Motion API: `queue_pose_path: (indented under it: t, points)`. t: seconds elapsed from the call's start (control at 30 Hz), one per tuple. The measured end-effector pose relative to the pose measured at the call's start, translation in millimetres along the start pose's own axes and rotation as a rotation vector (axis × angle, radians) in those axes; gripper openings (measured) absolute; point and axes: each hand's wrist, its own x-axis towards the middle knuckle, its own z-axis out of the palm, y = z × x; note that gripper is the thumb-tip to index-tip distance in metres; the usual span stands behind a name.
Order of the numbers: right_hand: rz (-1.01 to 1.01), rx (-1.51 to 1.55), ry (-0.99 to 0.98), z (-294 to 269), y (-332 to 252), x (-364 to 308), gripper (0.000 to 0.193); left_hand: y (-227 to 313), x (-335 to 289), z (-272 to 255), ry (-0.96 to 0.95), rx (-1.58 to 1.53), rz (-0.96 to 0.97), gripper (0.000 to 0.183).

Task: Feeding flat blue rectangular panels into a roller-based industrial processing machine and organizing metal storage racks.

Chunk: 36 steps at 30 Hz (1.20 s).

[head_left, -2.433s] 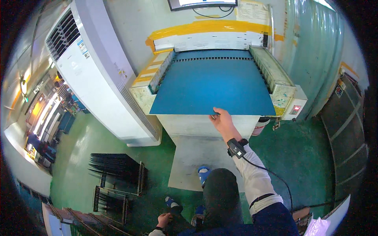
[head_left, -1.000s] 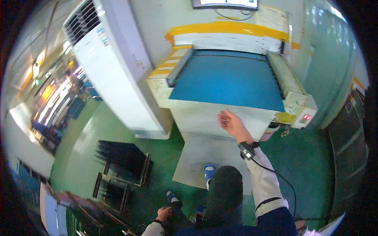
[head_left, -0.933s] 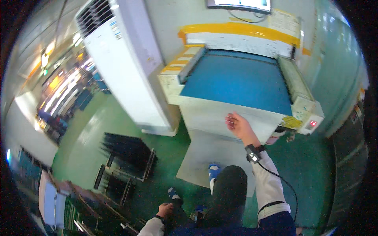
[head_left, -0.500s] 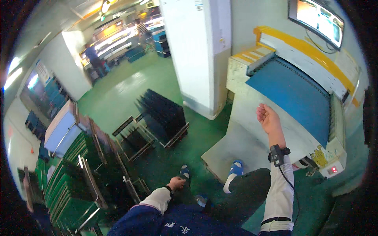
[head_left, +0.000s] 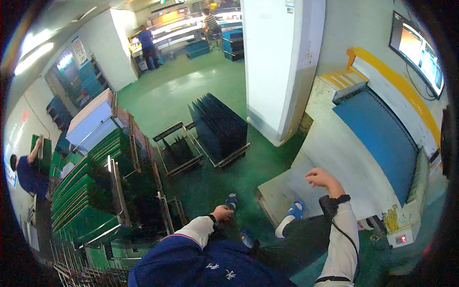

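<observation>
My left hand (head_left: 222, 213) hangs low in front of my body, its fingers curled and no object visible in them. It is nearest to my left foot and the dark rack frame on the floor. My right hand (head_left: 321, 178) is held out over the pale front plate (head_left: 334, 158) of a conveyor machine, apart from it. Its fingers are loosely bent inward with nothing seen in them. A black strapped device (head_left: 331, 205) with a cable sits on my right wrist. The machine's blue belt (head_left: 377, 136) lies beyond that hand.
On the left stand racks of green boards (head_left: 79, 201) and a stack with a lilac side (head_left: 93, 126). A rack of dark panels (head_left: 217, 126) and a low rack frame (head_left: 178, 149) stand ahead. A white pillar (head_left: 275, 67) rises behind. Another person (head_left: 31, 172) handles a board at far left.
My view has turned left, so the machine and pillar sit further right. My right hand has lowered and its fingers now point left. The person at far left has come into sight.
</observation>
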Motion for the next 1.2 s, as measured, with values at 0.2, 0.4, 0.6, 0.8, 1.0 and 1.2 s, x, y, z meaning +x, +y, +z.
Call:
queue_pose_path:
  t: [0.2, 0.4, 0.6, 0.8, 1.0, 1.2]
  points:
    - [-0.015, 0.111, 0.067, -3, -5, 9, 0.028, -15, 4, -5, 0.018, -0.100, 0.013, 0.032]
    - [0.021, 0.060, 0.028, -4, 0, 10, 0.027, -15, 8, -1, -0.004, -0.089, 0.053, 0.028]
    - [-0.041, 0.106, 0.078, -3, 11, 18, 0.029, -15, -3, -2, 0.037, -0.096, 0.047, 0.031]
    - [-0.080, 0.139, 0.094, -16, 9, 7, 0.032, -26, -6, -9, -0.014, -0.118, 0.077, 0.034]
    - [-0.156, 0.740, 0.300, -8, -4, -58, 0.040, -45, 10, -9, -0.052, -0.127, 0.147, 0.031]
    - [-0.260, 0.819, 0.112, 51, 13, -86, 0.043, -56, 20, -16, -0.177, -0.155, 0.173, 0.034]
